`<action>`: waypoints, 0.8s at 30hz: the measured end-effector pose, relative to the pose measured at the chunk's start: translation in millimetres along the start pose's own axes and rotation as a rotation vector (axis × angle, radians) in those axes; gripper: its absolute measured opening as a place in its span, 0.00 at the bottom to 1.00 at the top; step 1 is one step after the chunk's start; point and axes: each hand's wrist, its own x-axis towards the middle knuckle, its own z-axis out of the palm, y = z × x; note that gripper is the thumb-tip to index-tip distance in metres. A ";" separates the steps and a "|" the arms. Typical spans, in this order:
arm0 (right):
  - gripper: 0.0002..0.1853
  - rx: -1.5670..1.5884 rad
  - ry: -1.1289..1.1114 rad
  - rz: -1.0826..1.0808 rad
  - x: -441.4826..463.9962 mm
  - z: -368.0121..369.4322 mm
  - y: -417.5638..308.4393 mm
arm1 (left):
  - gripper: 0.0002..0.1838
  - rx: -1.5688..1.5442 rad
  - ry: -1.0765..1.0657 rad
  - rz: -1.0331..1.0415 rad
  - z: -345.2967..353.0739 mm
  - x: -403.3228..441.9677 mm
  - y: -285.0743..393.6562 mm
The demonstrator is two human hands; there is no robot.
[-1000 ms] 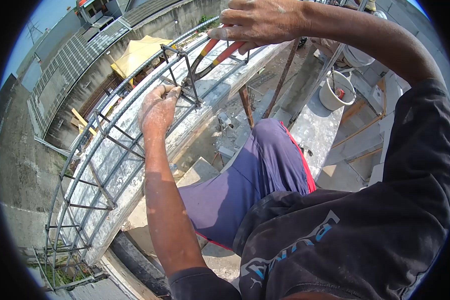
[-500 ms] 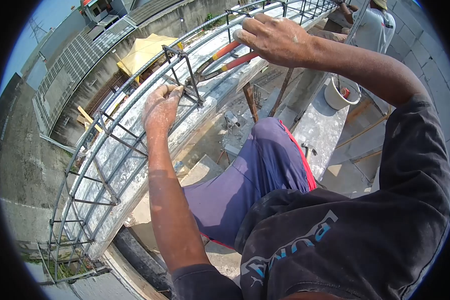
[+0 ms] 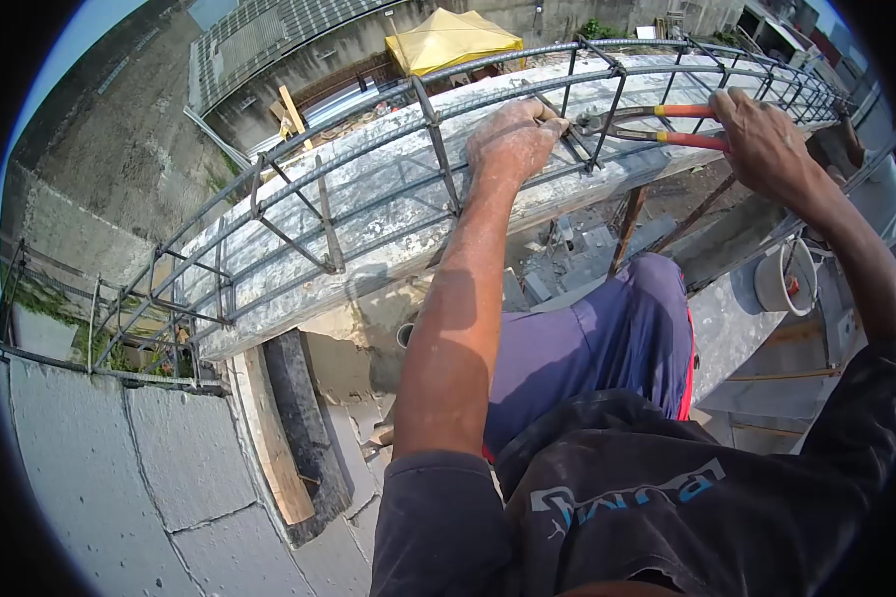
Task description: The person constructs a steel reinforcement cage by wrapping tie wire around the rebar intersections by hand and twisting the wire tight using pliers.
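Note:
My right hand (image 3: 767, 149) is closed around the red-and-yellow handles of a pair of pincers (image 3: 689, 139), whose handles stand apart. Their metal jaws are up against the rebar cage (image 3: 433, 119), close to a stirrup on its near side. Dusty and pinched together, the fingers of my left hand (image 3: 513, 144) are just left of the jaws; whatever they grip is too small to make out. The cage curves along a whitish, splattered formwork board (image 3: 368, 214), its long bars joined by several stirrups.
A white bucket (image 3: 772, 279) stands on a plank at right, near another person's light shirt (image 3: 894, 189). Grey block wall (image 3: 189, 448) and a timber piece (image 3: 269, 438) lie lower left. Beyond the board's far edge, a yellow canopy (image 3: 453, 45) is at a lower level.
The view has swung left, so the cage and both hands appear farther right. The pincers' handles have turned from slanting upward to nearly level. Both hands stay by the same part of the cage.

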 end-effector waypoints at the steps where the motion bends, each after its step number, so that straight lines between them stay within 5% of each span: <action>1: 0.17 0.058 -0.062 0.031 -9.2 -6.1 -5.3 | 0.16 0.013 -0.013 0.000 -0.2 -2.7 2.8; 4: 0.16 0.146 -0.005 0.010 -21.8 12.3 -6.1 | 0.17 -0.015 -0.015 0.072 5.4 2.2 -2.9; 9: 0.15 0.047 -0.396 0.044 21.5 -62.1 -11.3 | 0.19 -0.010 -0.016 0.097 12.0 9.6 -7.0; 12: 0.15 -0.156 0.164 -0.122 24.9 -60.9 -15.5 | 0.20 0.016 0.007 0.097 6.8 5.7 -4.6; 19: 0.17 0.289 -0.780 0.249 44.7 -56.3 4.5 | 0.21 0.014 0.001 0.124 14.3 16.5 -14.8; 24: 0.21 0.546 -0.967 0.362 61.7 -47.3 26.5 | 0.21 0.027 0.004 0.117 11.3 14.1 -11.9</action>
